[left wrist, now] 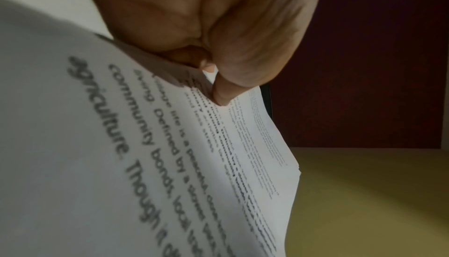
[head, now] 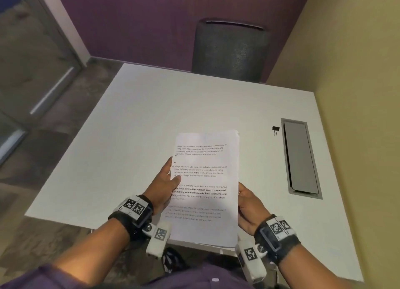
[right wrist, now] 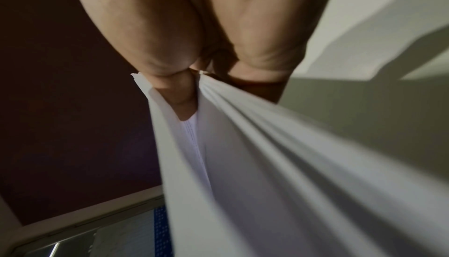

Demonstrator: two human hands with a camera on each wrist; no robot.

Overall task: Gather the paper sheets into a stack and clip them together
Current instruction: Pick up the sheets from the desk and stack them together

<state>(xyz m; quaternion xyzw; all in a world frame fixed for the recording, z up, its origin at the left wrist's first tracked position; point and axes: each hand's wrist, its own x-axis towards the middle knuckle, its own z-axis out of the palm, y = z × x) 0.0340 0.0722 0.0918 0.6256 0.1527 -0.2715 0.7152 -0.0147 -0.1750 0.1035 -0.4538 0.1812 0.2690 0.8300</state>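
A stack of printed white paper sheets (head: 205, 187) is held up above the near part of the white table (head: 134, 120). My left hand (head: 166, 180) grips its left edge, thumb on the printed top page. My right hand (head: 249, 206) grips the right edge lower down. In the left wrist view the thumb pinches the paper sheets (left wrist: 218, 146) at their edge. In the right wrist view the thumb presses into the fanned sheets (right wrist: 243, 155), whose edges lie slightly uneven. A small black binder clip (head: 275, 130) lies on the table to the right, apart from both hands.
A grey recessed cable hatch (head: 300, 159) sits in the table just right of the clip. A dark mesh chair (head: 231, 50) stands at the far side. A yellow wall (head: 357, 94) bounds the right; a glass door (head: 32, 68) is on the left.
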